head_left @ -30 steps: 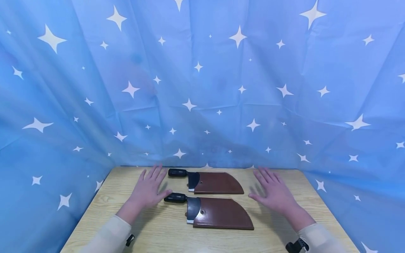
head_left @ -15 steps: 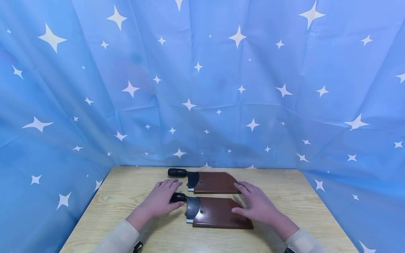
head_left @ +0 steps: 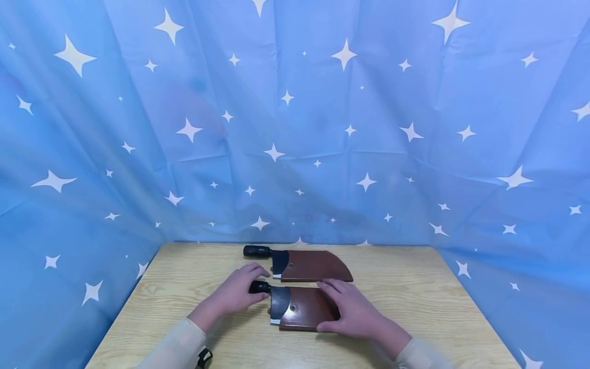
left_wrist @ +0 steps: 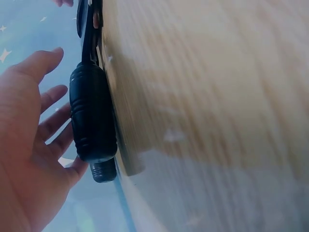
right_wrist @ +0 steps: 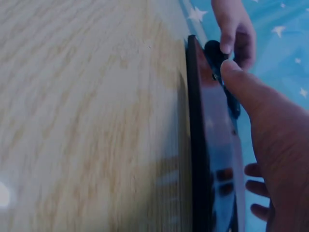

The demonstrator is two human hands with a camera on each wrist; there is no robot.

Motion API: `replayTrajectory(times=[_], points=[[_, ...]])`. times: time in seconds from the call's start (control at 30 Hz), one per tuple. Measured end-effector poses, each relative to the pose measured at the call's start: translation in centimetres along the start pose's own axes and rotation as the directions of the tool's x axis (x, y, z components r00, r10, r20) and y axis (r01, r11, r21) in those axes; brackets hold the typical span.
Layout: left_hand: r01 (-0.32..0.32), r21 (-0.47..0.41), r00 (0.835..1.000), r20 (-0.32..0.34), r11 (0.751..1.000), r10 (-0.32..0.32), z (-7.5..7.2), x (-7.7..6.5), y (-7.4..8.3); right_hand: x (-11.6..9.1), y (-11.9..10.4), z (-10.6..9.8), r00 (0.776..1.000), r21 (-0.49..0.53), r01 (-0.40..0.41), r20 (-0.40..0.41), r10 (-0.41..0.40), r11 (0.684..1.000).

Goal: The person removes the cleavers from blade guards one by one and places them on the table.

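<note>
Two cleavers in brown leather sheaths lie flat, one behind the other, handles to the left. Over the black handle [left_wrist: 92, 113] of the front cleaver hovers my left hand [head_left: 235, 291], fingers loosely bent and spread. A gap shows between its thumb and the handle in the left wrist view. My right hand [head_left: 352, 310] spans the right end of the front sheath [head_left: 301, 310], thumb at the near edge and fingers toward the far edge. From the right wrist, the thumb [right_wrist: 241, 79] appears above the sheath's surface, and its fingers show beyond it. The sheath's tip is hidden under that hand.
The rear cleaver [head_left: 311, 265] lies just behind the front one. Both rest on a light wooden table [head_left: 161, 287]. A blue cloth [head_left: 295, 128] with white stars hangs behind the table and along its sides.
Both hands have moved inward and nearer the front cleaver. The left went to its handle, the right from the table's right side to over its sheath. Both cleavers lie about where they were.
</note>
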State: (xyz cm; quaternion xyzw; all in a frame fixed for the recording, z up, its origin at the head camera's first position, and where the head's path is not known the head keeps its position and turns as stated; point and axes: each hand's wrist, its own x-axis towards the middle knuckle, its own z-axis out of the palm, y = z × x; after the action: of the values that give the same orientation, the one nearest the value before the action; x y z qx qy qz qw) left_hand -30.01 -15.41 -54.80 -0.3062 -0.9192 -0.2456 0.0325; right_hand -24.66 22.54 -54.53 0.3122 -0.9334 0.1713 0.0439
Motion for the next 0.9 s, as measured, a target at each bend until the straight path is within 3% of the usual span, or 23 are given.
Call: replayTrajectory(times=[0.2, 0.5, 0.9], points=[[0.016, -0.085, 1.000, 0.018, 0.996, -0.015, 0.1, 0.2, -0.4, 0.6, -0.9, 0.6, 0.999, -0.006, -0.009, 0.054, 0.009, 1.000], [0.075, -0.103, 0.997, 0.035, 0.992, -0.072, 0.6, 0.5, -0.6, 1.5, -1.2, 2.2, 0.996, -0.023, 0.016, 0.083, -0.014, 1.000], [0.104, -0.124, 0.994, 0.047, 0.987, -0.098, 1.2, 0.8, -0.8, 2.3, -1.1, 3.3, 0.999, -0.074, 0.014, 0.046, -0.010, 0.997]])
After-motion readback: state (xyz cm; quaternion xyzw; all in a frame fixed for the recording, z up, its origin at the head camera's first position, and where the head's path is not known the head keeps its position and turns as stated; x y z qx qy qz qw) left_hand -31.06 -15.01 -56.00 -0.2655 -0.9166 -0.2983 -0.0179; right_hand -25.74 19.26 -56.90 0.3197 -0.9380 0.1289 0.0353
